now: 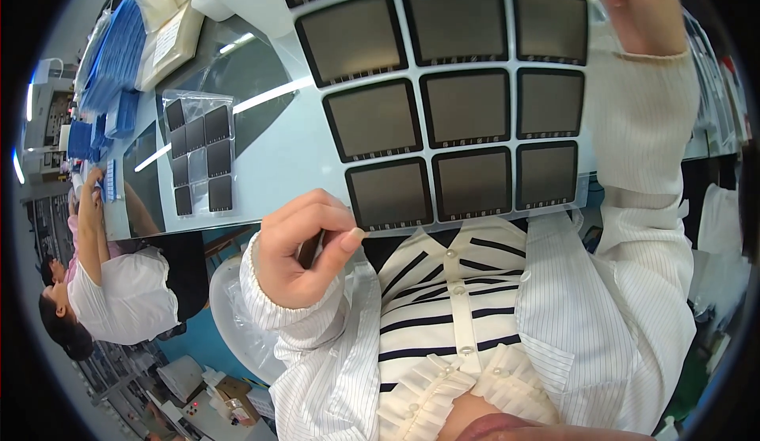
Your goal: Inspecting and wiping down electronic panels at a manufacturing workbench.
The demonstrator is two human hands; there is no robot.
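Observation:
A clear plastic sheet of dark rectangular panels with black borders, set in rows, is held up in front of me and runs out past the top of the view. My left hand pinches its near left corner between thumb and fingers. At the sheet's far right edge is my right hand, its fingers bent against the edge and partly cut off by the frame. On the table, left of the sheet, lies a clear bag with several smaller dark panels.
The glossy pale table reflects strip lights. Stacks of blue sheets and a cream-coloured packet stand at the far left. A white chair is below the table edge. A co-worker in a white top sits further left.

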